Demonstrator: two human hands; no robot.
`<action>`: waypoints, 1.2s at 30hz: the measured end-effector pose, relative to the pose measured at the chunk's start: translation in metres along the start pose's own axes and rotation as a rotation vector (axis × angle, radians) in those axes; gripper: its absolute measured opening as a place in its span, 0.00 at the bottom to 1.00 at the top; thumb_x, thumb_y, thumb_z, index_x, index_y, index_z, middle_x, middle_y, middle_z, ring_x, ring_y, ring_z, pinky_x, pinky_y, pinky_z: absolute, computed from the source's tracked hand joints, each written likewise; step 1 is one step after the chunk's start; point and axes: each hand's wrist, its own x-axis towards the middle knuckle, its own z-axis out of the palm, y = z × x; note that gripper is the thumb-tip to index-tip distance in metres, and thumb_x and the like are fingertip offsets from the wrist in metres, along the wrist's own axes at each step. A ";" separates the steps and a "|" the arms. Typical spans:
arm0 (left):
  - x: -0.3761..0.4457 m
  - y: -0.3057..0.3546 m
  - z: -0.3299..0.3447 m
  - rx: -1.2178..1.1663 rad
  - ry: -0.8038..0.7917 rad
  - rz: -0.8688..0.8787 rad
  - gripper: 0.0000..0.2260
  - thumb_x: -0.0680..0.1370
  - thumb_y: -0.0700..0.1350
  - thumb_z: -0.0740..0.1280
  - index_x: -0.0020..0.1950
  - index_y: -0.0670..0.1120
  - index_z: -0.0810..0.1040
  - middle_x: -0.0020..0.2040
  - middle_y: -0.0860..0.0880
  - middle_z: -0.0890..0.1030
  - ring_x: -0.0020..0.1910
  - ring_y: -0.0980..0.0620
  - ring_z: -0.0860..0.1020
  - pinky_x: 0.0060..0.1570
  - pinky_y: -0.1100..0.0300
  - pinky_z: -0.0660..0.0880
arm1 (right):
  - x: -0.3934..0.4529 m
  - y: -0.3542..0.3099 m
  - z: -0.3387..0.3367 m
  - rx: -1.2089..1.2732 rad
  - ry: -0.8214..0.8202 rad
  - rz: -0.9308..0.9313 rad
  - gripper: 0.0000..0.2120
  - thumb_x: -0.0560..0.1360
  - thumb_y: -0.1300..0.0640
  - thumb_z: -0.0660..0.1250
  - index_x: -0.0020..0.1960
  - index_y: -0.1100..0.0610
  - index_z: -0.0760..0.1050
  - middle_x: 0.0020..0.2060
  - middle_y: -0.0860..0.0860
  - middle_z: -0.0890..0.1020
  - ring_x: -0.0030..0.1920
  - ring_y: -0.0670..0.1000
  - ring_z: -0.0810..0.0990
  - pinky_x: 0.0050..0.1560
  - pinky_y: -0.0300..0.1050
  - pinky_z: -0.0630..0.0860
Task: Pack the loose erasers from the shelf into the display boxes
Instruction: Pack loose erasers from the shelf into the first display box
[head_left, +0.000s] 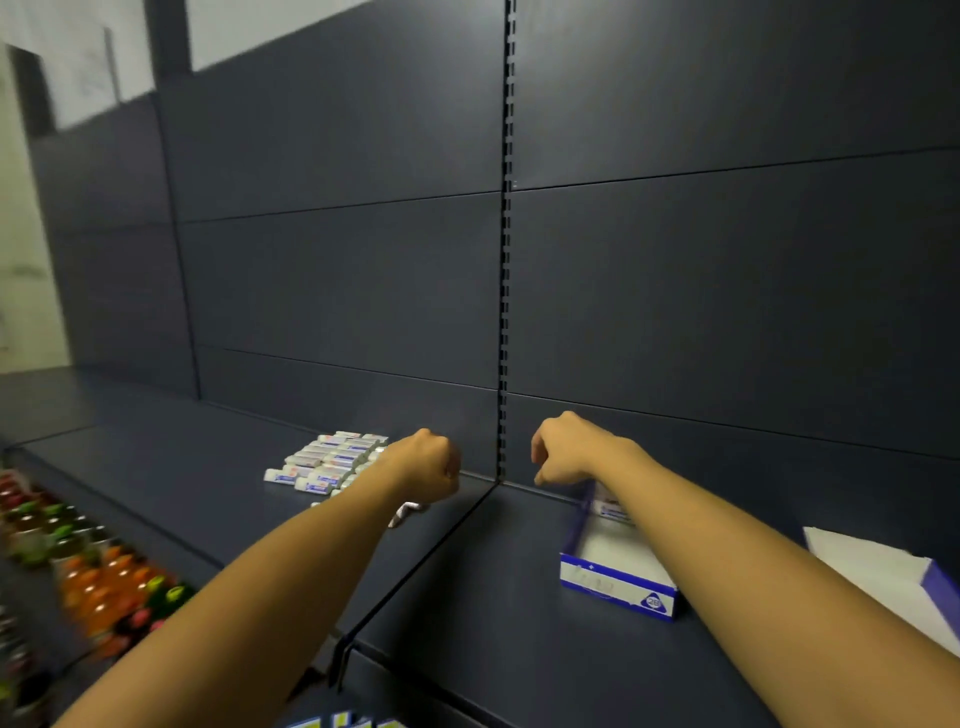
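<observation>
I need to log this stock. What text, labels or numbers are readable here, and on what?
"2B": in a round badge on the front of the open blue-and-white display box.
Print on the loose erasers: too small and blurred to read.
Nothing else is readable.

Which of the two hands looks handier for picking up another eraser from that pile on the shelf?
Probably the left hand. It is right beside the pile of loose erasers, nearly over its near edge. The right hand is across the shelf divider, nearer the open box, so it seems better suited to steadying that.
</observation>
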 end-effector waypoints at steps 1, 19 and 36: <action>-0.007 -0.005 -0.002 0.012 -0.005 -0.020 0.09 0.74 0.48 0.66 0.50 0.49 0.84 0.49 0.45 0.83 0.49 0.42 0.81 0.47 0.53 0.80 | 0.001 -0.007 0.002 0.003 -0.012 -0.015 0.11 0.72 0.56 0.72 0.54 0.54 0.82 0.52 0.54 0.82 0.49 0.56 0.82 0.52 0.53 0.82; -0.105 -0.131 -0.034 0.064 0.005 -0.125 0.12 0.78 0.47 0.67 0.60 0.49 0.82 0.58 0.47 0.81 0.53 0.46 0.80 0.53 0.50 0.80 | 0.010 -0.178 0.022 0.002 0.018 -0.121 0.15 0.71 0.61 0.66 0.57 0.59 0.81 0.54 0.56 0.82 0.49 0.58 0.83 0.47 0.50 0.83; -0.176 -0.256 -0.018 0.024 -0.031 -0.129 0.10 0.78 0.44 0.64 0.55 0.43 0.82 0.53 0.44 0.82 0.49 0.43 0.81 0.51 0.47 0.82 | 0.019 -0.306 0.037 -0.108 0.039 -0.076 0.15 0.72 0.64 0.66 0.57 0.55 0.81 0.54 0.54 0.79 0.49 0.57 0.81 0.47 0.49 0.80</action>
